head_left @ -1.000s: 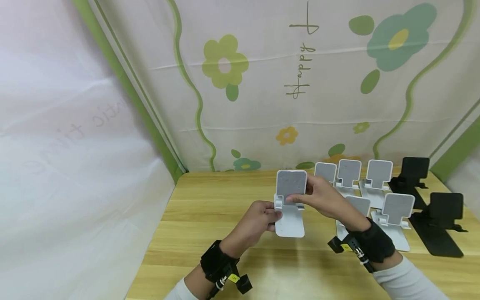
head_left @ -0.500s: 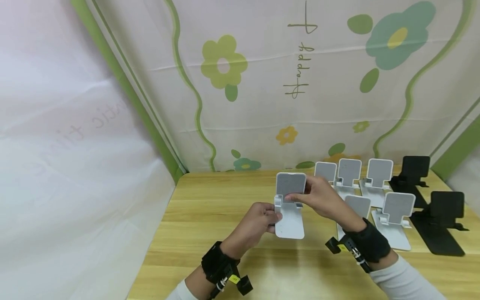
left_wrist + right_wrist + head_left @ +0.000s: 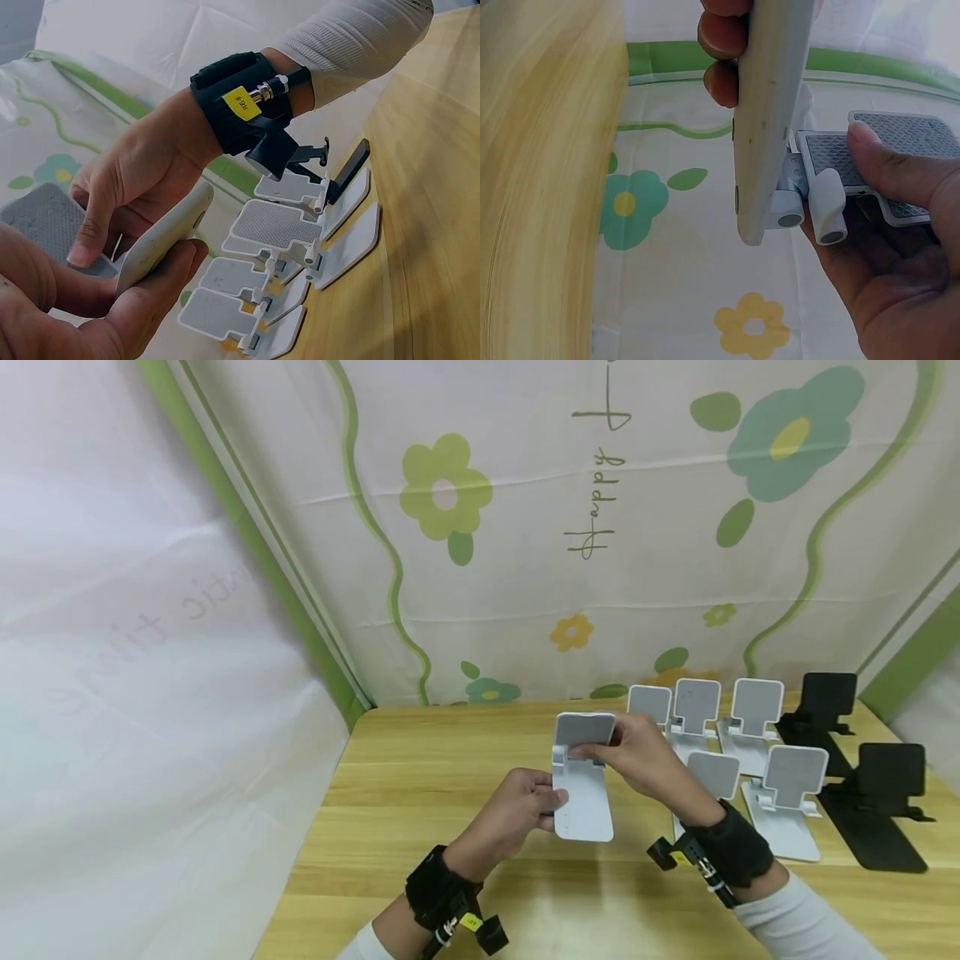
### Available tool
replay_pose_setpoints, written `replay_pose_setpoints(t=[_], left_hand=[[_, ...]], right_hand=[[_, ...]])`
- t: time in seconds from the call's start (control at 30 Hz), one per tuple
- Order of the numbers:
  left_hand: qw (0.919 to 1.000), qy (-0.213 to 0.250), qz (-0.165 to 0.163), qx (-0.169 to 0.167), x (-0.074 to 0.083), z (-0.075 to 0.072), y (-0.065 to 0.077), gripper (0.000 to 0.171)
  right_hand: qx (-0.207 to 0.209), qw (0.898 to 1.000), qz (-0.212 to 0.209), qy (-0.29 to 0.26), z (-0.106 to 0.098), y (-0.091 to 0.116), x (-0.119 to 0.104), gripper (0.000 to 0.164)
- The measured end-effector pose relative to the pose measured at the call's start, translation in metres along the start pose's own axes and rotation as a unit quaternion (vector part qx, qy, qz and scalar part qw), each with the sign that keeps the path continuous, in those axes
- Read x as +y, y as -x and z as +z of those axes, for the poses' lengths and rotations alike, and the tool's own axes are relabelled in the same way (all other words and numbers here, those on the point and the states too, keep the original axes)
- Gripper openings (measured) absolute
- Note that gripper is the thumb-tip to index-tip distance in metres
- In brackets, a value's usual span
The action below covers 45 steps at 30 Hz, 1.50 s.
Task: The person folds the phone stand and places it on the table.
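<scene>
A white phone stand [image 3: 585,814] with a grey textured pad is held up above the table, in the middle of the head view. My left hand [image 3: 517,810] grips its flat base by the left edge, thumb on the front. On the upper plate, my right hand [image 3: 637,756] pinches from the right side, its thumb on the grey pad [image 3: 907,139]. The right wrist view has this plate sticking out at a steep angle from the base [image 3: 772,97], with the hinge and small white hooks between them. Fingers behind the plate are partly hidden.
On the right of the wooden table [image 3: 405,777] stand several white phone stands [image 3: 795,777] with grey pads, raised in rows. Two black phone stands [image 3: 892,777] are at the far right. A flower-printed fabric wall [image 3: 510,543] rises behind the table's back edge.
The stand's upper plate has tipped on its hinge and looks shorter in the head view. My right hand has moved slightly with it; the left hand keeps its grip on the base.
</scene>
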<state>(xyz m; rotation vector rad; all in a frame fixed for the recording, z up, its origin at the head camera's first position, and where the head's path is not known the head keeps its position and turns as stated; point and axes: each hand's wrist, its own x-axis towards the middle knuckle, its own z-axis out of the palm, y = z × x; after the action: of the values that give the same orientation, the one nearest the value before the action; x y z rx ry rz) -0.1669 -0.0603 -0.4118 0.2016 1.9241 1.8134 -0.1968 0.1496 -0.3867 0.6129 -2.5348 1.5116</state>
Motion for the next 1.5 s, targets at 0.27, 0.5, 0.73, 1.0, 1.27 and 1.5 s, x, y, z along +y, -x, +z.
replay_pose_setpoints(t=[0.27, 0.5, 0.73, 1.0, 1.27, 1.5], left_hand=[[1.0000, -0.005, 0.006, 0.005, -0.005, -0.004, -0.004, 0.031], [0.9999, -0.003, 0.010, 0.012, -0.008, -0.006, -0.004, 0.029], [0.9997, 0.001, 0.012, 0.022, -0.005, -0.007, -0.003, 0.028], [0.9993, -0.015, 0.021, 0.029, 0.000, -0.018, -0.002, 0.030], [0.9987, -0.014, 0.030, 0.038, 0.015, -0.029, -0.006, 0.029], [0.9986, -0.003, 0.029, 0.045, 0.021, -0.033, -0.007, 0.031]], right_hand=[[0.032, 0.986, -0.096, 0.132, -0.009, -0.008, -0.021, 0.049], [0.070, 0.929, -0.223, 0.286, -0.009, -0.005, -0.056, 0.031], [0.082, 0.926, -0.223, 0.293, -0.005, -0.006, -0.063, 0.026], [0.106, 0.913, -0.286, 0.272, 0.004, -0.002, -0.060, 0.025], [0.129, 0.883, -0.354, 0.280, 0.021, 0.008, -0.059, 0.025], [0.143, 0.858, -0.379, 0.316, 0.034, 0.019, -0.055, 0.035]])
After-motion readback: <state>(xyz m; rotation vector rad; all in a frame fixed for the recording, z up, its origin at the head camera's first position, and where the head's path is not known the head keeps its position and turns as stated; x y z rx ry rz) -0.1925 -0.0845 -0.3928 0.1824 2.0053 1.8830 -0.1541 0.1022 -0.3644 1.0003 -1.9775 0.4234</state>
